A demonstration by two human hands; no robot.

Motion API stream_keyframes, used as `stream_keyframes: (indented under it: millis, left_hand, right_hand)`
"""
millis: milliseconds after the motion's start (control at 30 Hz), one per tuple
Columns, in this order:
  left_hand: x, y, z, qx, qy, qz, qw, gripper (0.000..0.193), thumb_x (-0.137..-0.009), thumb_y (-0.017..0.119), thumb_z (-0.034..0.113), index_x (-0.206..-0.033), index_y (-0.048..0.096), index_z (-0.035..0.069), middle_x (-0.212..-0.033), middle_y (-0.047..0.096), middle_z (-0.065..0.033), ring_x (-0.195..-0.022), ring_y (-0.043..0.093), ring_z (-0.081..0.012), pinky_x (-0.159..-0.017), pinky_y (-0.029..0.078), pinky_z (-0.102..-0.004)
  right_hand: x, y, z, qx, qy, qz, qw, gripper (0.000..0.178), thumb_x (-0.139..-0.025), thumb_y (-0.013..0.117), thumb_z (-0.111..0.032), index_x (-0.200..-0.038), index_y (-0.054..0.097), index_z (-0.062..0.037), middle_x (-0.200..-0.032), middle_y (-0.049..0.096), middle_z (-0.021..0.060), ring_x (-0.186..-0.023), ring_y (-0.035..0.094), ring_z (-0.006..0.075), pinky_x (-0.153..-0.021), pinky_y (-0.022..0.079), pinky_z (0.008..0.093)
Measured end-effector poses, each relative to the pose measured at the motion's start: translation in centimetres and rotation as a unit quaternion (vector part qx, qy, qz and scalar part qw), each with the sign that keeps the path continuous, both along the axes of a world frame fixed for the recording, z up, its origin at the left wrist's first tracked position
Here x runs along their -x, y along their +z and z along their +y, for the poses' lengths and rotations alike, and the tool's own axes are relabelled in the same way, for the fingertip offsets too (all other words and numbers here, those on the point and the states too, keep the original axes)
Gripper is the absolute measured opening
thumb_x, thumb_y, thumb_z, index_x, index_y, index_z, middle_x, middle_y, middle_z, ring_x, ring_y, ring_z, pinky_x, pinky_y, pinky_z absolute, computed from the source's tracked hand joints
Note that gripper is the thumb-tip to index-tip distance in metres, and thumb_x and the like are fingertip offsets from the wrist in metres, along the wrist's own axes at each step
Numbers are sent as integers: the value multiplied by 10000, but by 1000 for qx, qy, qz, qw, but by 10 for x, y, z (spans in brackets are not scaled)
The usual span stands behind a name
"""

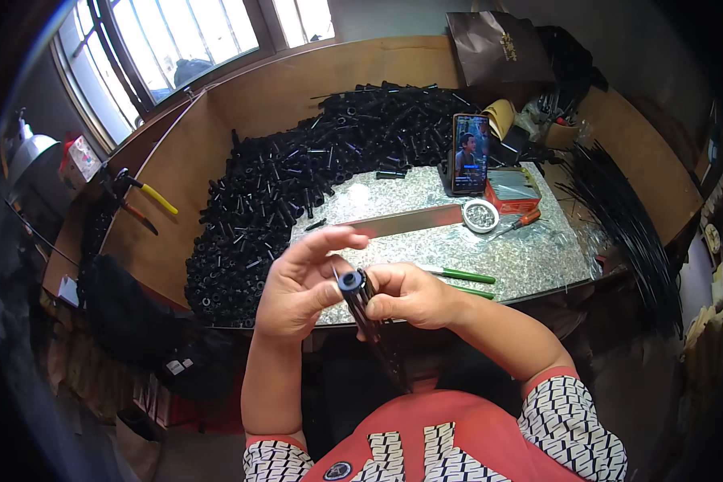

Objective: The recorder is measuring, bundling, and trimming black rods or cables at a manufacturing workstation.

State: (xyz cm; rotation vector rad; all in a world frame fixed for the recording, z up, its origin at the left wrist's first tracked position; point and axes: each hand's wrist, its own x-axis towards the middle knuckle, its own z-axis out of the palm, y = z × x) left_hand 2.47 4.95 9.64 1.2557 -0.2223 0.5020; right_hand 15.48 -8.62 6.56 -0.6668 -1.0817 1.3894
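Note:
In front of my chest, my right hand grips a black tubular part that looks like an umbrella frame. Its round, hollow end points up, and dark slender pieces run down from it toward my shirt. My left hand is beside that end, its thumb at the rim. The left index finger stretches out above, while the other fingers curl in. Something thin shows between those fingers and the thumb, too small to name.
A heap of black tubular parts fills the left and back of the walled bench. On the speckled board lie a flat metal bar, a white bowl of small parts, green-handled tools and a screwdriver. A propped phone stands behind; black rods lie right.

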Motion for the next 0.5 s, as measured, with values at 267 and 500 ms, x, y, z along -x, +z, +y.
stream_keyframes:
  millis: [267,500]
  left_hand:
    - [16,9,-35,-154,298,81,939,364,-795,721,11,-1127,583,-48,-921,662,-102,-820,634,-118,-733,510,-238]
    - [22,4,-24,-361,376,58,851,286,-742,758,29,-1009,674,-25,-820,684,-113,-700,630,-138,-662,498,-261]
  right_hand:
    - [11,6,-2,-156,-355,-323,864,237,-826,704,-93,-726,504,-17,-728,544,50,-631,511,118,-547,398,277]
    - [13,-6,2,-159,-330,-311,877,160,-853,648,-61,-792,509,-9,-742,514,70,-654,524,150,-546,398,288]
